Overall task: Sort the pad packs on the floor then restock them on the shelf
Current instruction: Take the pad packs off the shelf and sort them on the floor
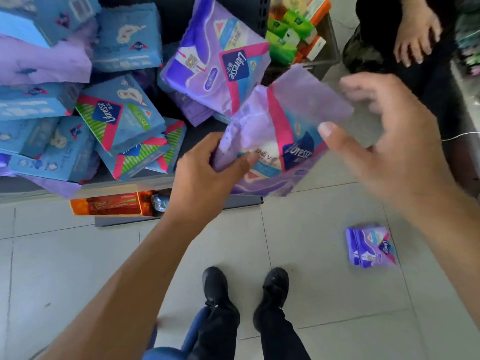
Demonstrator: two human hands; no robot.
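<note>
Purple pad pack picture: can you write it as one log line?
left hand grips soft purple plastic pad pack | right hand open beside it, blurred | second purple pack on grey tile floor

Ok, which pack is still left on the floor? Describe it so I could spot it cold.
Start at the grey tiled floor in front of the shelf. Right of the person's black shoes lies a small purple pad pack, alone on the tiles. Every other pack is piled on the shelf or held in the left hand.

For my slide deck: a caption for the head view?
Left hand grips a purple pack beside the open right hand.
</note>
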